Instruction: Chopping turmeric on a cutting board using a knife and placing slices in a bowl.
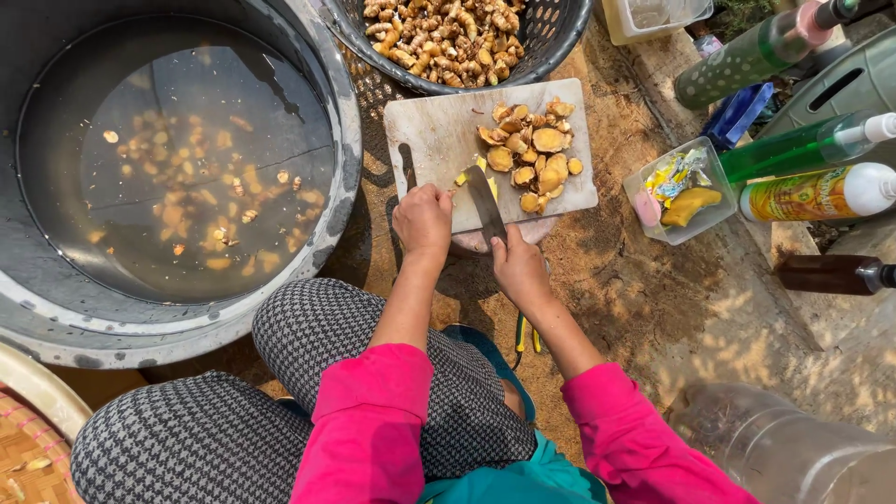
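Root slicing on a cutting board [439,140], set on the ground.
Right hand [520,269] gripped round a knife [484,203]; left hand [423,222] curled, pressing a root piece [461,177] beside the blade. Sliced pile [532,154] on the board; basket [551,42] beyond, water tub [322,112] left.

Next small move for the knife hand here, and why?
Probably bring the knife down through the small yellow piece by the left hand. The right hand holds the blade over the cutting board beside that piece, it looks uncut, and the sliced pile already sits clear to the right.
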